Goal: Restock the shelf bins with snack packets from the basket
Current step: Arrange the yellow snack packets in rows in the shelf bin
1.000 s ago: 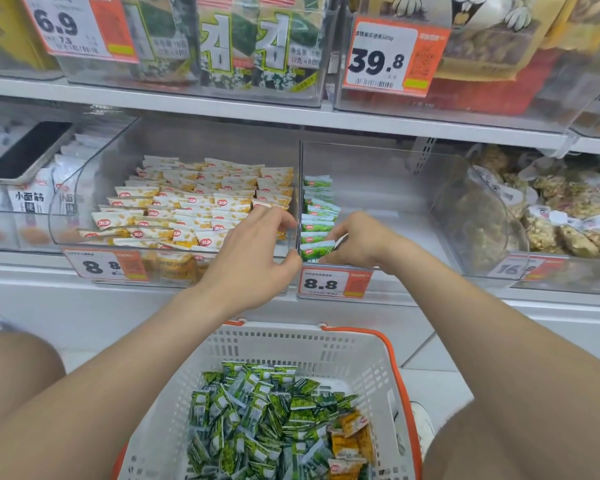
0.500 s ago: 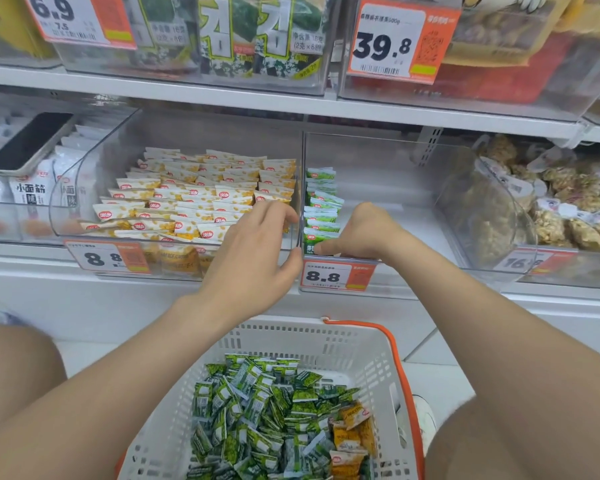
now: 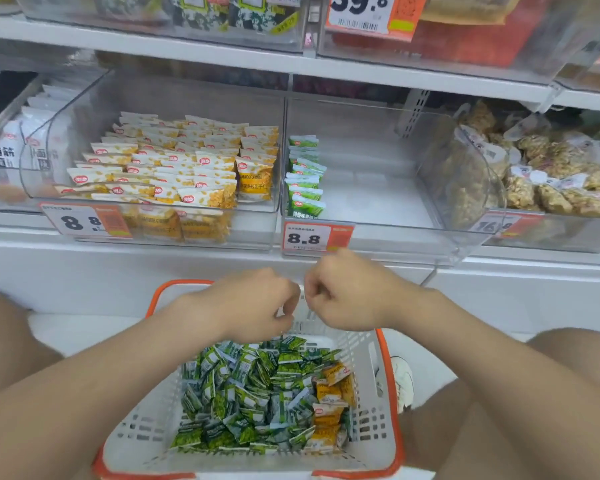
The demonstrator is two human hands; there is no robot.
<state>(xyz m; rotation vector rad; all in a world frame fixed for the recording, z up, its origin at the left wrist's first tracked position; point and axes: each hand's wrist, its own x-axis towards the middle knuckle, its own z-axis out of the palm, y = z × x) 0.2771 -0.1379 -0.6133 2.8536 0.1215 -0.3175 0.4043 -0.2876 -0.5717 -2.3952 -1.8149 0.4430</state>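
A white basket with an orange rim (image 3: 390,375) sits on the floor between my knees. It holds a heap of green snack packets (image 3: 250,393) and a few yellow ones (image 3: 329,393) at its right side. My left hand (image 3: 253,303) and my right hand (image 3: 343,292) hover side by side over the basket's far rim, below the shelf edge. Both have curled fingers and I see nothing in them. The clear middle bin (image 3: 378,188) holds one row of green packets (image 3: 305,181) against its left wall. The bin to its left is packed with yellow packets (image 3: 174,168).
An 8.8 price tag (image 3: 312,237) hangs on the middle bin's front. A bin of brownish snack bags (image 3: 551,174) stands at the right, white packets (image 3: 4,157) at the far left. An upper shelf (image 3: 291,60) overhangs the bins. A white shoe (image 3: 402,379) is beside the basket.
Both hands have come out of the bins and dropped to just above the basket's far rim. The green packet the right hand was setting down now stands at the front of the row.
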